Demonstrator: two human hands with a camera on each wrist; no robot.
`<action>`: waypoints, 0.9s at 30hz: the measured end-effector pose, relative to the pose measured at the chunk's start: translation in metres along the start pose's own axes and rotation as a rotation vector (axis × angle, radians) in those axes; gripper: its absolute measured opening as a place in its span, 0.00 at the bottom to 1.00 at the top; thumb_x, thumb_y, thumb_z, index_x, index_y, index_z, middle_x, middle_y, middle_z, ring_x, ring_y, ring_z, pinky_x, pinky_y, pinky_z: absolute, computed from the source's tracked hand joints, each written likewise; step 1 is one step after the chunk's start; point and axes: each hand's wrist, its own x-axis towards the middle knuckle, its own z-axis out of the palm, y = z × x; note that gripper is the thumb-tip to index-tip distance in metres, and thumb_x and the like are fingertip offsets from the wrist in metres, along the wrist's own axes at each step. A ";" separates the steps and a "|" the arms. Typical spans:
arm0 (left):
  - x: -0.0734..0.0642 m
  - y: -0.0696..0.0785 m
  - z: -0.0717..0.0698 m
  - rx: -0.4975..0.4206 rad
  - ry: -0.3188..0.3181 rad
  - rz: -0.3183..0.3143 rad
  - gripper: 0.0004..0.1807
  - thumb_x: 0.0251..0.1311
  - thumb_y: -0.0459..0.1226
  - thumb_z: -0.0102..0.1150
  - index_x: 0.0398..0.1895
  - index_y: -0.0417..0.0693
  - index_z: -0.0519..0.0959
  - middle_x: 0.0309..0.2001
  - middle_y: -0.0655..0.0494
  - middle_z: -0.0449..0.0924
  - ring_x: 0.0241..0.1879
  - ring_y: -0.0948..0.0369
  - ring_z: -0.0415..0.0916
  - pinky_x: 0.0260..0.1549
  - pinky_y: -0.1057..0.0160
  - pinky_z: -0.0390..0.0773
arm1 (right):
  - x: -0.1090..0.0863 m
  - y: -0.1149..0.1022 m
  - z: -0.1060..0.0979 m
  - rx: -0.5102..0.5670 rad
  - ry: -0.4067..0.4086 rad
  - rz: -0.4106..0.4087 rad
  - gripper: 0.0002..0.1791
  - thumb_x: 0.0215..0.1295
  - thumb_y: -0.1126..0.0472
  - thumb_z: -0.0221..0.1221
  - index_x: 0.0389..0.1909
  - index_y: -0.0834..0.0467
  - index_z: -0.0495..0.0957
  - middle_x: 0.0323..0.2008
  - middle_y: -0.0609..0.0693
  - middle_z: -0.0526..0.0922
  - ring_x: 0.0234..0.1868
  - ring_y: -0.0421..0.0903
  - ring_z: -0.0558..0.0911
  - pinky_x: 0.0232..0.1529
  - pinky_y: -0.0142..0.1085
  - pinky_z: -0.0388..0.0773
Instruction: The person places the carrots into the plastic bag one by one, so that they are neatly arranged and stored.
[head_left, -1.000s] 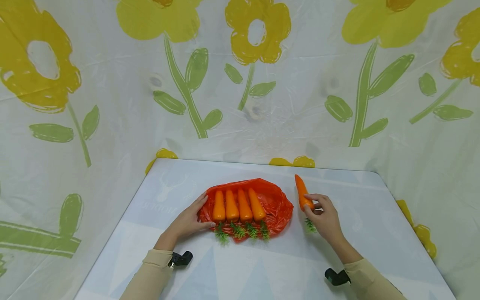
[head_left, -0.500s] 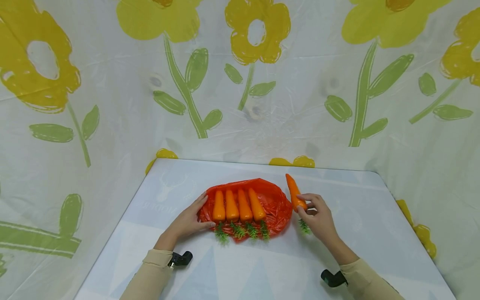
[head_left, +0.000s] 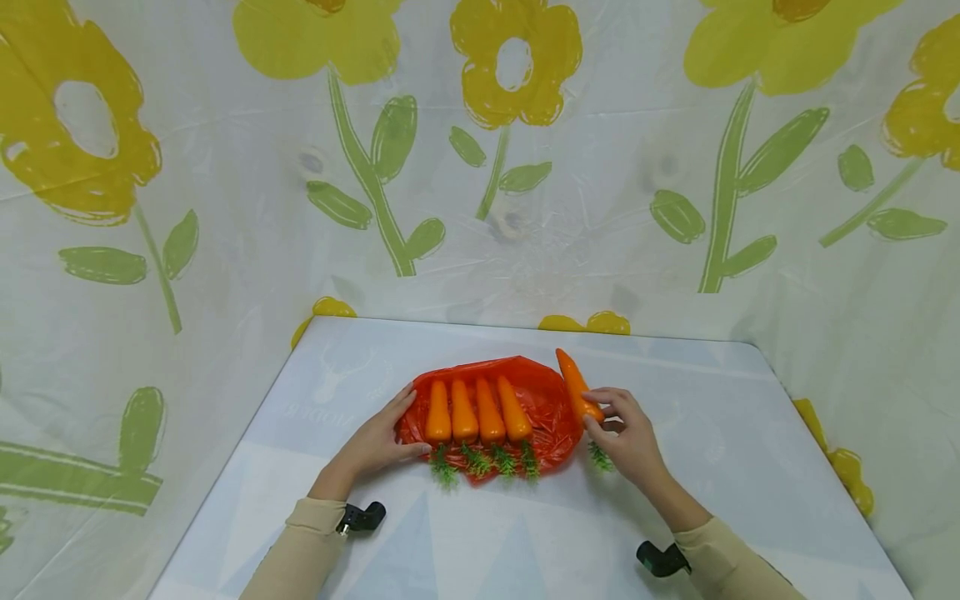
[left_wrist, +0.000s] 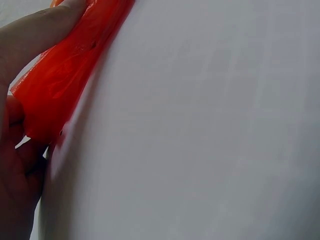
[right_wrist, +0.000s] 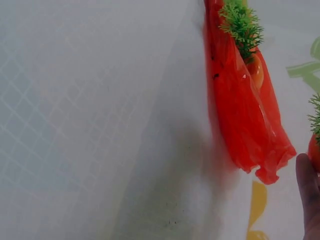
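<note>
In the head view a red plastic bag [head_left: 551, 412] lies spread on the table, its rim raised. Several orange carrots [head_left: 462, 414] with green leafy tops sit side by side in it, tops toward the near edge. My left hand [head_left: 380, 433] grips the bag's left side, thumb in front and fingers around the edge; the left wrist view shows the bag [left_wrist: 55, 95] between them. My right hand [head_left: 628, 433] pinches another carrot [head_left: 573, 383] near its leafy end, pointed tip up and away, overlapping the bag's right rim. Only the right hand's fingertip part shows in the right wrist view.
A pale table [head_left: 487, 533] with light blue triangles carries everything. Its far edge meets a white curtain [head_left: 600, 208] printed with yellow flowers, which also hangs at both sides. A black wrist camera [head_left: 362, 517] is strapped to the left wrist and another [head_left: 662, 558] to the right.
My right hand has moved left with the carrot, from beside the bag to its right rim. The left hand, the bag and the carrots in it have stayed put.
</note>
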 end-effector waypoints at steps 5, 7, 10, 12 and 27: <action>0.000 0.000 0.000 0.005 0.004 0.001 0.59 0.53 0.63 0.71 0.80 0.42 0.56 0.82 0.55 0.46 0.78 0.47 0.52 0.72 0.42 0.60 | -0.001 0.001 0.005 0.005 -0.018 -0.011 0.16 0.66 0.71 0.64 0.54 0.65 0.81 0.55 0.59 0.77 0.40 0.47 0.79 0.43 0.31 0.84; 0.000 0.001 0.000 0.006 0.006 0.002 0.59 0.53 0.63 0.71 0.80 0.43 0.56 0.82 0.55 0.47 0.78 0.47 0.52 0.71 0.41 0.61 | -0.001 0.002 0.007 0.003 -0.024 -0.011 0.16 0.66 0.71 0.64 0.54 0.64 0.81 0.55 0.59 0.77 0.40 0.47 0.79 0.43 0.31 0.84; 0.000 0.001 0.000 0.004 0.009 0.006 0.59 0.53 0.62 0.71 0.80 0.43 0.56 0.82 0.54 0.47 0.78 0.46 0.52 0.71 0.41 0.61 | -0.002 0.002 0.010 0.006 -0.035 -0.005 0.16 0.65 0.72 0.64 0.55 0.65 0.81 0.55 0.60 0.77 0.40 0.50 0.79 0.43 0.31 0.84; 0.000 0.001 0.000 0.003 0.009 0.007 0.59 0.53 0.62 0.71 0.80 0.43 0.56 0.82 0.54 0.47 0.78 0.46 0.52 0.71 0.41 0.61 | -0.003 0.001 0.011 0.009 -0.049 0.001 0.17 0.65 0.72 0.64 0.55 0.64 0.81 0.55 0.60 0.77 0.41 0.51 0.79 0.44 0.30 0.84; 0.000 -0.001 0.000 0.018 0.004 0.011 0.59 0.53 0.62 0.71 0.80 0.42 0.56 0.82 0.55 0.46 0.78 0.47 0.52 0.71 0.42 0.61 | -0.002 0.044 0.034 0.072 -0.094 -0.050 0.18 0.65 0.66 0.67 0.55 0.54 0.83 0.56 0.54 0.77 0.39 0.44 0.79 0.43 0.30 0.84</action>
